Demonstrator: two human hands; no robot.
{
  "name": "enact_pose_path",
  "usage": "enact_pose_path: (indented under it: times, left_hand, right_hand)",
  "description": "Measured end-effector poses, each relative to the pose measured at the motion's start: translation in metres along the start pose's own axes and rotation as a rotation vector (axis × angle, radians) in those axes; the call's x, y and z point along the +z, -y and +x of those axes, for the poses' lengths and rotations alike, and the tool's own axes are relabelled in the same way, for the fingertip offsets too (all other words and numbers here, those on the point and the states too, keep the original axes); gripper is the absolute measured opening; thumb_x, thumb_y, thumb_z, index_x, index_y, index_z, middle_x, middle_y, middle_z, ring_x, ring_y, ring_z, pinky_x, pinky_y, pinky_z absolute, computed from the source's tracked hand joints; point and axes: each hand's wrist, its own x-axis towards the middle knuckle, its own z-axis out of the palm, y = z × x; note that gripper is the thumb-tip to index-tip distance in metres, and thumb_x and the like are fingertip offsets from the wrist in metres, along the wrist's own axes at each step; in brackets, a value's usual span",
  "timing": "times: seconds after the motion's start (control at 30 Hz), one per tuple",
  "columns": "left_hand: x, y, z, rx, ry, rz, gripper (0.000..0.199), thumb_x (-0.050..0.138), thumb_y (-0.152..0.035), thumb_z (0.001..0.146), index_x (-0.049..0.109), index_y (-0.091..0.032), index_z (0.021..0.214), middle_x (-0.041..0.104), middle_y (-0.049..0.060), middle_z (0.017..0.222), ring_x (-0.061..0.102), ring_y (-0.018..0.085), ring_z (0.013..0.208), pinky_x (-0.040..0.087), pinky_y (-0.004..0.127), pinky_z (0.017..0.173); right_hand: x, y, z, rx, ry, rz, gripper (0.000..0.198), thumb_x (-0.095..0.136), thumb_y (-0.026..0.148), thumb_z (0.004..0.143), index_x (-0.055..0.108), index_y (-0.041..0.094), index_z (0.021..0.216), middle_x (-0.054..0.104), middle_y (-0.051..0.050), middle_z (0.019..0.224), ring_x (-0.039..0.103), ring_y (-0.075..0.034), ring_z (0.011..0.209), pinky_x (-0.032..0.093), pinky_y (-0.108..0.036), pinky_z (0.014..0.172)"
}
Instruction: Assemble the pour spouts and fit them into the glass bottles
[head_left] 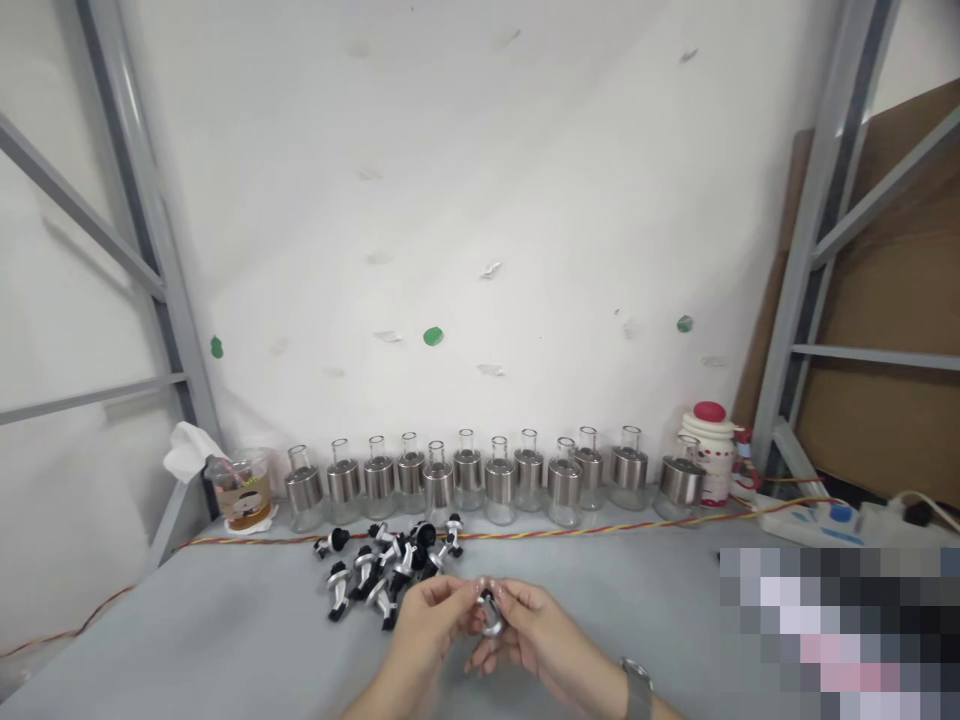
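Observation:
Between my two hands, just above the grey table, is a silver and black bottle pourer (492,622). My left hand (429,622) pinches it from the left with thumb and fingertips. From the other side, the thumb and fingers of my right hand (541,628) close on the same pourer. Fingertips cover part of its black end. A loose heap of similar pourers (405,556) lies on the table to the left, beyond my left hand. Farther back stands a row of several clear glass bottles (499,480) with metal bands, their necks uncovered.
A twisted red and yellow cord (540,534) runs across the table in front of the bottles. At the back left sits a plastic cup (246,490). A white jar (716,455) with a red top and a power strip (810,522) are at the right. Metal posts flank the table.

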Motion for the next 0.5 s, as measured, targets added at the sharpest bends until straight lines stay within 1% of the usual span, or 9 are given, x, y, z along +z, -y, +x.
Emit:
enact_pose_path:
  times: [0.07,0.17,0.27,0.33,0.4,0.47,0.5]
  left_hand:
    - [-0.0002,-0.0013,-0.0006,0.001,-0.001,0.000,0.024,0.076,-0.030,0.054,0.063,-0.009,0.053,0.060,0.002,0.047,0.053,0.008,0.046,0.040,0.019,0.048]
    - [-0.0012,-0.0028,-0.0011,0.000,0.043,-0.030,0.022,0.075,-0.028,0.055,0.064,-0.010,0.057,0.061,0.003,0.051,0.054,0.010,0.049,0.041,0.019,0.051]
    - [-0.0017,-0.0049,-0.0013,-0.007,0.071,-0.042,0.022,0.074,-0.028,0.056,0.064,-0.010,0.060,0.063,0.004,0.055,0.057,0.011,0.054,0.043,0.021,0.055]
    - [-0.0014,-0.0070,-0.0009,0.004,0.050,-0.009,0.024,0.074,-0.030,0.057,0.064,-0.010,0.065,0.064,0.004,0.060,0.058,0.012,0.057,0.044,0.022,0.058]
    - [-0.0014,-0.0083,0.0005,0.028,0.022,0.047,0.028,0.074,-0.034,0.056,0.062,-0.012,0.069,0.063,0.001,0.060,0.058,0.011,0.055,0.044,0.021,0.055]
    - [-0.0023,-0.0074,0.0032,0.028,0.013,0.098,0.033,0.074,-0.040,0.054,0.057,-0.014,0.065,0.059,-0.002,0.054,0.055,0.010,0.047,0.042,0.021,0.048]
    - [-0.0030,-0.0061,0.0048,0.005,0.009,0.123,0.036,0.072,-0.045,0.053,0.055,-0.015,0.062,0.056,-0.004,0.049,0.053,0.010,0.042,0.040,0.020,0.043]
  right_hand:
    - [-0.0001,-0.0010,-0.0007,0.001,-0.008,0.019,0.040,0.057,0.051,0.070,0.054,0.013,0.081,0.064,-0.004,0.072,0.064,-0.015,0.055,0.043,-0.023,0.051]
    - [-0.0005,-0.0020,-0.0007,0.011,-0.049,0.037,0.041,0.059,0.052,0.068,0.053,0.014,0.084,0.064,-0.003,0.071,0.064,-0.015,0.053,0.044,-0.024,0.052]
    - [-0.0001,-0.0005,-0.0002,-0.006,-0.114,0.029,0.042,0.062,0.053,0.065,0.049,0.016,0.081,0.064,-0.002,0.069,0.064,-0.016,0.054,0.044,-0.026,0.053]
    - [0.0006,0.0017,-0.0002,-0.033,-0.148,0.012,0.042,0.063,0.053,0.063,0.047,0.018,0.079,0.064,-0.001,0.067,0.064,-0.017,0.054,0.045,-0.027,0.054]
    - [0.0012,0.0034,-0.0005,-0.047,-0.156,0.000,0.043,0.063,0.054,0.061,0.045,0.019,0.078,0.065,-0.001,0.065,0.064,-0.017,0.053,0.045,-0.029,0.055]
    - [0.0010,0.0034,-0.0004,-0.043,-0.147,-0.006,0.044,0.062,0.055,0.062,0.044,0.019,0.079,0.064,-0.001,0.062,0.063,-0.017,0.053,0.045,-0.029,0.056]
    - [0.0005,0.0027,0.0000,-0.042,-0.144,-0.008,0.043,0.061,0.055,0.063,0.044,0.019,0.079,0.064,0.000,0.062,0.063,-0.017,0.054,0.045,-0.029,0.056]
